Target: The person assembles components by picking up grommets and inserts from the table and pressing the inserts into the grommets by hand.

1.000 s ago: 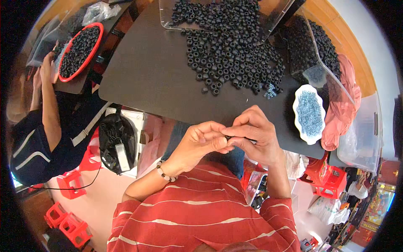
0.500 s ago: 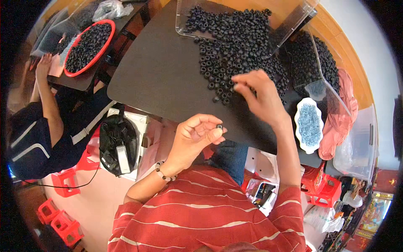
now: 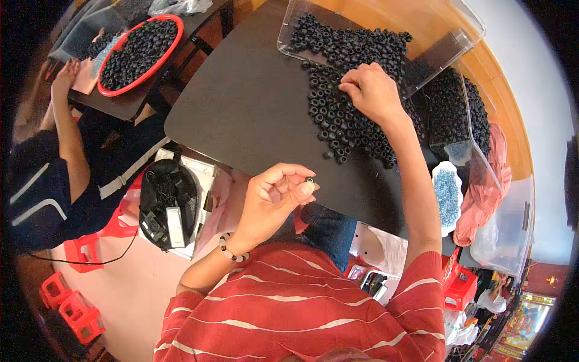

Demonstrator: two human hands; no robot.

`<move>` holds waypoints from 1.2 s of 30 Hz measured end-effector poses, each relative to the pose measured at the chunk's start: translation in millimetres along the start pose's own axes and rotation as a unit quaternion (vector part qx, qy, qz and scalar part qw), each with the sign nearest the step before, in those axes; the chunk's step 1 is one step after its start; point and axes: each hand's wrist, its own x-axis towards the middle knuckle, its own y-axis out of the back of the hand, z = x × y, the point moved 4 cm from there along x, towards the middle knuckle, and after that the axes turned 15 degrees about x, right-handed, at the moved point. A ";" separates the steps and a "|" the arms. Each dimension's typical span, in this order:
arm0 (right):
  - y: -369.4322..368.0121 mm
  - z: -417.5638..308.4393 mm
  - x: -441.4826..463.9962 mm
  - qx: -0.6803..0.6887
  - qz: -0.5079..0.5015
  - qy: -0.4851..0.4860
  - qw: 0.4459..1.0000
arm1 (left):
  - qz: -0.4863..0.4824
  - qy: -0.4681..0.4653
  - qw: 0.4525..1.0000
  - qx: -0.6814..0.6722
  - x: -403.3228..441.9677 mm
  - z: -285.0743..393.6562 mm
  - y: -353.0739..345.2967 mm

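Note:
My left hand (image 3: 271, 196) is raised in front of the table edge. Its thumb and index finger pinch a small black ring-shaped part (image 3: 309, 180). Over the heap of similar black ring-shaped parts (image 3: 338, 117) is my right hand (image 3: 375, 93), its fingers curled and closed; whatever may be between the fingertips is hidden. The heap spreads out of a clear plastic box (image 3: 282, 42) lying on its side. Right of my right forearm stands a white scalloped dish (image 3: 447, 231) full of tiny clear-bluish pieces (image 3: 447, 196).
Another clear bin with black parts (image 3: 455, 108) stands at the right, beside a pink plastic bag (image 3: 491, 181). On the left, a co-worker's hand (image 3: 65, 75) rests near a red-rimmed basket (image 3: 180, 36) of black parts. A black mesh bag (image 3: 166, 199) sits below the table edge.
My right hand has moved up and farther over the heap, its fingers drawing closed. My left hand keeps its pinch on the small part, barely shifted. The whole view has turned slightly.

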 end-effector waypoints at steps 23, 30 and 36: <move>-1.0 1.3 -8.7 0.009 -0.020 -0.082 0.996 | -0.009 0.000 1.000 -0.004 -1.1 -3.2 -1.8; -9.0 -8.2 -2.3 -0.003 0.003 -0.048 0.999 | -0.010 0.002 1.000 -0.003 -1.3 -2.3 -2.2; -10.1 -10.2 -0.5 -0.010 0.004 -0.056 0.998 | -0.004 -0.009 1.000 -0.007 -1.0 -1.0 -2.1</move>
